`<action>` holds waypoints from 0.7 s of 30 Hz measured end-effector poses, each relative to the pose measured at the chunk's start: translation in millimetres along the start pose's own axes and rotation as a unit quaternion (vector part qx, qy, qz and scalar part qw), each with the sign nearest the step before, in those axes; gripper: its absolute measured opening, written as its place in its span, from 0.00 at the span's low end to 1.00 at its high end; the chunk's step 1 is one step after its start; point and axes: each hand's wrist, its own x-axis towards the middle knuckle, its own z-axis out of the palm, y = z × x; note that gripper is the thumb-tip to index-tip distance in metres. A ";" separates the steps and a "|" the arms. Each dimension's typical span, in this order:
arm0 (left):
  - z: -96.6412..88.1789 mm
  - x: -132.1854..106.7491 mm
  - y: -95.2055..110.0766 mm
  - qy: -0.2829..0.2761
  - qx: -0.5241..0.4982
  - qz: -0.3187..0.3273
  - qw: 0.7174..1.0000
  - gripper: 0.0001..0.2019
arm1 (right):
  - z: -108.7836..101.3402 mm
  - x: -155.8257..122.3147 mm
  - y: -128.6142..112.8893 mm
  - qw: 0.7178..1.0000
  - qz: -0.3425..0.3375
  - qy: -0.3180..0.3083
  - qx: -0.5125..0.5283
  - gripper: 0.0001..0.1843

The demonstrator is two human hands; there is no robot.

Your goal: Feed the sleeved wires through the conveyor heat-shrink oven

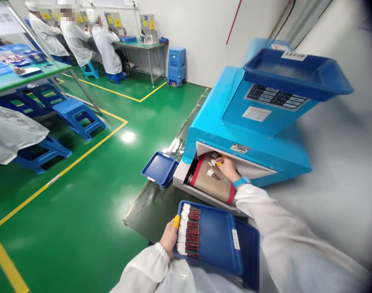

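My left hand (169, 238), with a yellow finger cot on its thumb, grips the rim of a blue plastic tray (216, 240). The tray holds a row of several white-tipped red and green wires (188, 232). My right hand (225, 169) reaches into the opening of a blue conveyor machine (249, 134), its fingers pinching a white-tipped wire above a tan mesh belt (207, 188). Several similar wires (212, 173) lie on the belt beside those fingers. The machine's hood hides the belt's far part.
A second blue tray (249, 252) lies beneath the held one, and a smaller blue tray (159, 169) sits left of the machine. Blue stools (78, 118) stand on the green floor. A co-worker's white sleeve (11, 132) enters at left; several white-coated people (106, 49) sit at far benches.
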 end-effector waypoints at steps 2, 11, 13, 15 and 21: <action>1.3 1.2 2.2 -0.011 -0.003 0.023 1.000 0.19 | -3.9 -7.5 0.0 1.000 0.011 -0.007 0.022 0.11; 9.9 -1.0 14.0 -0.040 -0.021 0.027 0.999 0.24 | -7.2 -98.9 -49.0 0.968 0.008 -0.208 0.142 0.13; 10.4 0.5 12.1 -0.030 -0.021 0.033 0.999 0.24 | -6.9 -127.5 -66.9 0.954 -0.023 -0.284 0.099 0.11; 11.2 2.1 9.2 -0.024 -0.021 0.040 0.999 0.23 | -5.5 -150.6 -80.5 0.951 -0.078 -0.298 0.013 0.09; 17.3 1.6 3.8 -0.033 -0.014 0.053 0.998 0.22 | 6.7 -180.2 -91.0 0.939 -0.139 -0.255 -0.185 0.10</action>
